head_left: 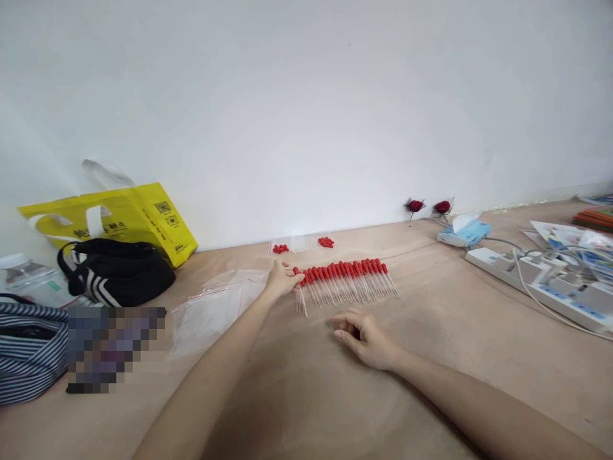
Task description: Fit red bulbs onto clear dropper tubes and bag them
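Observation:
Several thin clear droppers (352,284) with red rubber bulbs lie side by side in a slanting row on the brown table. At the row's left end, my left hand (281,281) has its thumb and fingers closed around the red bulb of a dropper (302,305); the fingertips are partly hidden. My right hand (366,338) rests on the table in front of the row, loosely curled with a gap between thumb and fingers, holding nothing. Behind the row, two small groups of red bulbs (281,248) lie near the wall on clear plastic.
Clear zip bags (211,313) lie left of my left arm. Farther left are a yellow bag (138,211), a black pouch (129,271) and a striped bag (33,351). On the right are a power strip (541,287) with cables, a blue tissue pack (464,233) and two red flowers (442,207).

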Demonstrator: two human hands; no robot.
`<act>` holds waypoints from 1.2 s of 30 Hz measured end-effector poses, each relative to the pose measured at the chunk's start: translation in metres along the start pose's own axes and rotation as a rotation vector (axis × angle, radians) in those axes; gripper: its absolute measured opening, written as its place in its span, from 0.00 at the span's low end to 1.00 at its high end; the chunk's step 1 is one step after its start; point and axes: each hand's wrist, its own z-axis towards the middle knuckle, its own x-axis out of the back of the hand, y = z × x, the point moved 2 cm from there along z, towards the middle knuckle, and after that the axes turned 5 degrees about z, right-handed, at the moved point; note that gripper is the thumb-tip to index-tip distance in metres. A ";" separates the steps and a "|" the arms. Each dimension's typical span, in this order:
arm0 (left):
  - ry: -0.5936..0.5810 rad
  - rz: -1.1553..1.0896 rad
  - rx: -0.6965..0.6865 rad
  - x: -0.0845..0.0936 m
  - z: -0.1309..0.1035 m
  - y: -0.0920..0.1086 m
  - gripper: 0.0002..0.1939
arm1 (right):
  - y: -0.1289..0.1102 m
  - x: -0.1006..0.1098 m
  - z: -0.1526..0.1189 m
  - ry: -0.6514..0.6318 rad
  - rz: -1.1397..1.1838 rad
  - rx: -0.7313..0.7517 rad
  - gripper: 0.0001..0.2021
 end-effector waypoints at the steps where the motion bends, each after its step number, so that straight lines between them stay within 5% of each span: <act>1: 0.000 0.056 0.003 -0.004 0.008 0.001 0.23 | 0.000 0.000 0.000 0.001 -0.012 0.012 0.10; 10: 0.111 0.399 -0.115 -0.012 0.028 0.004 0.25 | -0.003 -0.001 -0.002 -0.027 -0.023 0.060 0.11; 16: 0.137 0.419 -0.400 0.012 -0.028 0.002 0.08 | -0.004 0.006 -0.002 -0.046 -0.063 0.135 0.09; 18: 0.042 0.426 -0.519 0.018 -0.060 -0.008 0.06 | -0.004 0.012 -0.001 -0.057 -0.089 0.201 0.10; 21: -0.291 0.464 -0.791 0.019 -0.106 -0.026 0.19 | -0.002 0.019 0.000 -0.117 -0.161 0.298 0.13; 23: -0.467 0.501 -0.787 0.018 -0.124 -0.035 0.25 | 0.001 0.022 0.000 -0.177 -0.217 0.320 0.16; 26: -0.531 0.537 -0.735 0.015 -0.134 -0.037 0.24 | 0.007 0.021 -0.001 -0.257 -0.278 0.285 0.21; 30: -0.389 0.550 -0.711 0.015 -0.126 -0.038 0.19 | 0.010 0.018 -0.002 -0.285 -0.292 0.233 0.22; 36: 0.274 0.729 -0.528 0.051 -0.083 -0.076 0.18 | 0.009 0.018 -0.001 -0.278 -0.277 0.221 0.20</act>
